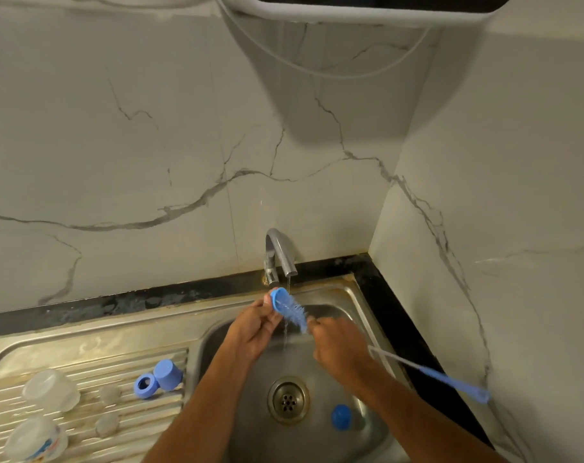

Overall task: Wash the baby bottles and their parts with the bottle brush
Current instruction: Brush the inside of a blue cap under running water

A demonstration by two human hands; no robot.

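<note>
Left hand (255, 324) pinches small blue plastic ring (278, 297); right hand (339, 345) grips long blue bristle bottle brush (295, 312), bristles inside it. Below grip: stainless steel sink basin (367, 426); behind: grey-veined white marble wall (150, 145).

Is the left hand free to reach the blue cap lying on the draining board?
Probably not yet: the left hand holds a blue ring under the tap. The blue cap lies unobstructed to its left.

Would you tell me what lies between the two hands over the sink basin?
In the head view, the bottle brush's bristled head spans the gap between the left hand and right hand, with a thin stream of tap water falling through it.
</note>
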